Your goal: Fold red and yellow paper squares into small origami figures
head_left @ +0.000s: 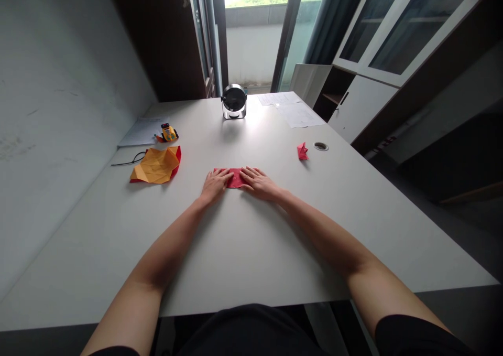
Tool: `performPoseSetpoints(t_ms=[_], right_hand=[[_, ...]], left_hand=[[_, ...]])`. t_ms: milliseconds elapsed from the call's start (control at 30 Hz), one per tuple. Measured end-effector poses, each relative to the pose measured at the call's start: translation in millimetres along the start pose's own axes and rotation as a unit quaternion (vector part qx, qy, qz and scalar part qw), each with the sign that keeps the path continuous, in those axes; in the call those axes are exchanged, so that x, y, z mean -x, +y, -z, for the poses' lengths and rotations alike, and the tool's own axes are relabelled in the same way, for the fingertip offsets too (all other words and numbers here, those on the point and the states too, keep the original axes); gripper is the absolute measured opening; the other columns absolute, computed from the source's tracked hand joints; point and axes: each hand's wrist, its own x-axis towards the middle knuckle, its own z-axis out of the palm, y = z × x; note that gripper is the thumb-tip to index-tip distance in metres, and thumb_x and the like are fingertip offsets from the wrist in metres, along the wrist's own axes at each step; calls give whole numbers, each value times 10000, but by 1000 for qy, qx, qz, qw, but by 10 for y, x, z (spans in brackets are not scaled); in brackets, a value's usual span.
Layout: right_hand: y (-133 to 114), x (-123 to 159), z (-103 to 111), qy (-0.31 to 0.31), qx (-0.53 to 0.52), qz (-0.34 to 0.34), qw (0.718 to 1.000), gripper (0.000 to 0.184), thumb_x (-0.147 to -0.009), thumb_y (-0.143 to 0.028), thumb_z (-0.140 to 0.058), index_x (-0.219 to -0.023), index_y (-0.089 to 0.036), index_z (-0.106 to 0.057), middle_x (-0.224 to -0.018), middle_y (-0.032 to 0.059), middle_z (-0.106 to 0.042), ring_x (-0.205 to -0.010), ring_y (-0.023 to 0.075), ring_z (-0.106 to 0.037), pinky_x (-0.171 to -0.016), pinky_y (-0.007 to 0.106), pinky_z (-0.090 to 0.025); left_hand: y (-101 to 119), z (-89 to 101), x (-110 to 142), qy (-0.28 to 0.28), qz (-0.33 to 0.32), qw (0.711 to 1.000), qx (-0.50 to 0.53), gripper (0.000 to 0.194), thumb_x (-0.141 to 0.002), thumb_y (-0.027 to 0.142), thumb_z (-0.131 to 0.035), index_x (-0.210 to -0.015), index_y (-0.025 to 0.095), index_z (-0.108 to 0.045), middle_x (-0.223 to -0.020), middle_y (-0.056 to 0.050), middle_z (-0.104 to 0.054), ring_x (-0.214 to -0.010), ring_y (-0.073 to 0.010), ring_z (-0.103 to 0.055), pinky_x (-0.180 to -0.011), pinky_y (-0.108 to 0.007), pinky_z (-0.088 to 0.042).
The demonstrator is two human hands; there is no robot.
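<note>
Mid-table, ahead of the person, a folded red paper strip [236,180] lies flat on the table [251,246]. Left hand [214,186] covers its left end, right hand [261,183] its right end; middle left bare between. Fingers on both sides look laid out over the paper, not curled round anything (whether they press hard, cannot tell). Looks like flattening or creasing: best done with even pressure, edges squared before bearing down, one end pinned while the other hand smooths outward so nothing skews. Farther out, left: opened orange-and-red paper [156,165], creased, edges lifted, a yellow item [168,132] beyond it. Right: small red folded piece [302,151] beside a round table hole [321,146]. Far side: round black device [234,98] on a stand.
</note>
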Motion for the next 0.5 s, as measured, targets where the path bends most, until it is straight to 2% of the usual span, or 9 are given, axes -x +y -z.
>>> performPoseSetpoints(t_ms=[233, 367, 500], right_hand=[[98, 10, 19, 4, 13, -50, 999, 650, -1041, -574, -261, -1571, -213, -366, -1649, 103, -272, -1549, 293, -183, -1252, 536, -176], [49, 17, 77, 24, 10, -15, 1000, 600, -1031, -508, -382, -1569, -244, -370, -1646, 92, -288, -1551, 280, -187, -1255, 531, -175], [-26, 29, 121, 19, -16, 40, 999, 499, -1039, -381, -394, -1528, -292, -438, -1621, 46, -356, -1523, 232, -281, -1256, 493, -202]], left_hand=[[-72, -29, -2, 53, 60, 997, 5, 416, -1001, 322, -410, -1366, 302, -608, -1523, -55, -502, -1435, -286, -386, -1199, -526, -291], [-93, -20, 14, 70, 126, 990, -10, 556, -970, 412, -476, -1488, 209, -463, -1564, -141, -430, -1452, -329, -360, -1207, -530, -258], [-88, 18, 34, 89, 114, 989, 0, 588, -959, 407, -503, -1512, 229, -409, -1487, -131, -520, -1375, -320, -453, -1178, -510, -309]])
